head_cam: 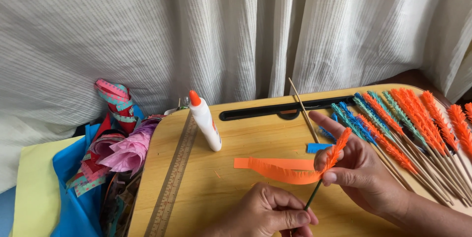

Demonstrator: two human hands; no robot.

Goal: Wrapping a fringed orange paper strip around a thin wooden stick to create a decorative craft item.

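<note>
Winding an orange fringed paper strip (282, 170) round a thin stick (312, 199) held slanting up to the right.

Left hand (268, 215) fingers pinch the stick's lower end; right hand (356, 168) fingers clamp the wrapped top, the loose strip trailing left over the bench (236, 138).

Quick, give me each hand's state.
Left hand: closed, pinching the green stick.
Right hand: closed, pressing the orange fringed strip onto it.

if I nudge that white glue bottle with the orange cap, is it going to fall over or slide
The glue bottle stands upright, tall on a narrow base and already looks tilted, so it would probably tip rather than slide. Its round body suggests it would then roll across the smooth wooden board. It looks like light plastic, unlikely to break.
</note>
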